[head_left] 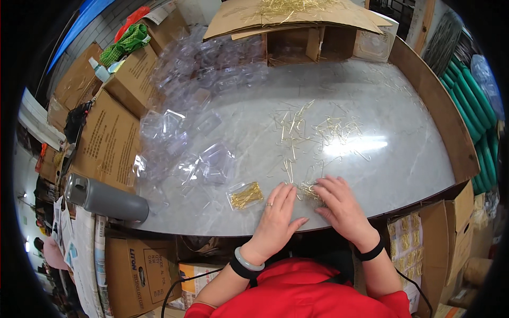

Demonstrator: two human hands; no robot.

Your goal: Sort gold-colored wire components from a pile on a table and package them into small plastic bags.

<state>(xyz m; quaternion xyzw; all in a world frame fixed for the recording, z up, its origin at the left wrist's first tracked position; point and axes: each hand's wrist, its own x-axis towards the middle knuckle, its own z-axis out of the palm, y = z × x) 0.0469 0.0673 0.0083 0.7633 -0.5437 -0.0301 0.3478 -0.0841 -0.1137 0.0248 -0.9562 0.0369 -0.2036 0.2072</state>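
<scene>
1. A workroom surrounds one grey marbled surface [424,164], edged on the right by a cardboard wall [445,111]; green bundles [464,103] stand beyond it.
2. Two bare hands work at the near edge. The left hand [278,214] has its fingers extended and nearly together, thumb apart, tips just beside the hooks. The right hand [342,206] has its fingers slightly spread and bent over a small cluster of gold wire hooks [307,190]; whether they pinch any cannot be told.
3. Two larger scatters of hooks lie farther up, a left one [290,121] and a right one [339,127]; the hooks overlap too much to count.
4. One clear plastic box [230,203] filled with gold hooks sits just left of the left hand.
5. Many more clear boxes [209,161], too jumbled to count, heap across the surface's left side.
6. At the back, one cardboard sheet [228,18] bears a gold pile [289,6] above two open cardboard compartments [294,45].
7. One grey bottle [116,201] lies at the left edge.
8. At lower right, an open carton [435,233] holds several rows of gold-filled packs [405,246].
</scene>
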